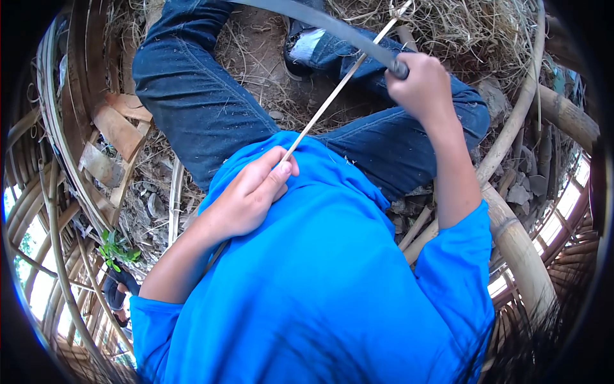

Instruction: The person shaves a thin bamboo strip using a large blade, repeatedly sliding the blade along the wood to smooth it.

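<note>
My left hand [251,192] is closed around a thin bamboo strip [332,97], close against my blue shirt. From that hand the strip slants up and to the right, over my jeans, toward a heap of shavings. In my right hand [422,88] is the dark handle of a long curved knife [326,24], fingers wrapped round it. Its grey blade reaches up and left over the strip, running out of the top of the picture. In this view the blade crosses the strip; whether they touch I cannot tell.
Pale curly shavings [473,25] are heaped at the far right. Thick bamboo poles [521,246] run along my right side. On the left lie flat wood pieces [118,131], long bent strips [54,121] and a small green plant [115,249]. Another person [119,291] shows at the lower left.
</note>
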Demonstrator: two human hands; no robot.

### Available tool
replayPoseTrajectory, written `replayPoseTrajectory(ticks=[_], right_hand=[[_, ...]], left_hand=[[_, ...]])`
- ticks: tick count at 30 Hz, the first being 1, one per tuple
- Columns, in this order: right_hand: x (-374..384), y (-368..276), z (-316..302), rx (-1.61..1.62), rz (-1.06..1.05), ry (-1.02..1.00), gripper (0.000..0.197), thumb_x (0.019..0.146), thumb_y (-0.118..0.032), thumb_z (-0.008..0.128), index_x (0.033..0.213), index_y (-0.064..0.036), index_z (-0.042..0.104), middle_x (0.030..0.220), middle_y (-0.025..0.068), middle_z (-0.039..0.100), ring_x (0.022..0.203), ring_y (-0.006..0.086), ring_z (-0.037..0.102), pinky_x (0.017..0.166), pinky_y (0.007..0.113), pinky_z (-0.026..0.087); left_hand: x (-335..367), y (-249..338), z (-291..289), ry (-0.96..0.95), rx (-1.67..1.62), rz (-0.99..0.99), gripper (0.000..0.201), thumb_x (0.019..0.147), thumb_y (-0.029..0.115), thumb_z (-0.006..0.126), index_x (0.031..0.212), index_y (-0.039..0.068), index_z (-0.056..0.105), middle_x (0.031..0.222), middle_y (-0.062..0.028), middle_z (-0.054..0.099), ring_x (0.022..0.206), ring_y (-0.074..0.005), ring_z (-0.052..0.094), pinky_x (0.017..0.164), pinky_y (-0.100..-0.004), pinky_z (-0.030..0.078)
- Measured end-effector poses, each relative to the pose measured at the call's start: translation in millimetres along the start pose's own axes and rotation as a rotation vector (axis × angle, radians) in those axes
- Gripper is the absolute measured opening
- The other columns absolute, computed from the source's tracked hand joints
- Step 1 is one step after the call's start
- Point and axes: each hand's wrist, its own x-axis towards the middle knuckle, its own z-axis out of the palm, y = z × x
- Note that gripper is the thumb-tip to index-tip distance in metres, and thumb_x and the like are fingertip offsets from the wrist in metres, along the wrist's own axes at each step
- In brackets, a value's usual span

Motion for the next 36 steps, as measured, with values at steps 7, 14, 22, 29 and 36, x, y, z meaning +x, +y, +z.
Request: replayPoseTrajectory(ticks=[7, 14, 22, 29, 36], right_hand=[[12.0, 9.2, 5.4, -0.045, 0.057, 0.129, 0.025, 0.073, -0.027, 0.060, 0.084, -0.0073, 0.071, 0.078, 0.0194, 0.067, 0.080, 0.0372, 0.065, 0.075, 0.045, 0.052], [46.2, 72.0, -6.3, 0.092, 0.410, 0.131, 0.031, 0.074, -0.030, 0.056, 0.075, -0.0013, 0.067, 0.074, 0.0227, 0.065, 0.079, 0.0390, 0.064, 0.073, 0.045, 0.050], [-21.3, -32.3, 24.8, 0.892, 0.265, 0.291, 0.028, 0.079, -0.018, 0.067, 0.061, 0.0000, 0.056, 0.052, -0.0013, 0.052, 0.049, 0.0079, 0.045, 0.049, 0.028, 0.037], [-64.6, -70.4, 63.8, 1.177, 0.330, 0.030, 0.035, 0.082, -0.018, 0.070, 0.056, -0.0045, 0.050, 0.051, -0.0052, 0.046, 0.049, 0.0034, 0.038, 0.045, 0.026, 0.030], [-56.8, -70.6, 58.0, 1.177, 0.311, 0.014, 0.029, 0.081, -0.018, 0.068, 0.062, 0.0002, 0.056, 0.051, -0.0003, 0.050, 0.049, 0.0067, 0.042, 0.046, 0.030, 0.034]], left_hand=[[8.5, 3.8, 3.4, -0.009, 0.099, -0.003, 0.024, 0.102, 0.027, 0.035, 0.097, 0.006, 0.046, 0.061, 0.0071, 0.027, 0.052, -0.0027, 0.026, 0.046, -0.0222, 0.018], [3.1, 1.0, -4.2, -0.069, -0.050, 0.011, 0.026, 0.102, 0.029, 0.035, 0.095, 0.006, 0.045, 0.059, 0.0072, 0.027, 0.050, -0.0040, 0.025, 0.045, -0.0232, 0.017], [8.8, -13.4, -0.6, 0.103, 0.199, 0.143, 0.024, 0.101, 0.026, 0.039, 0.090, 0.005, 0.045, 0.060, 0.0032, 0.034, 0.054, -0.0057, 0.030, 0.049, -0.0240, 0.025], [-3.0, -14.5, -13.4, 0.284, 0.601, 0.149, 0.021, 0.097, 0.020, 0.046, 0.089, 0.001, 0.045, 0.062, -0.0080, 0.040, 0.060, -0.0132, 0.041, 0.054, -0.0327, 0.034], [29.1, -11.2, -31.7, 0.039, 0.155, -0.203, 0.026, 0.098, 0.028, 0.045, 0.088, 0.006, 0.052, 0.063, -0.0019, 0.048, 0.052, -0.0106, 0.053, 0.044, -0.0254, 0.048]])
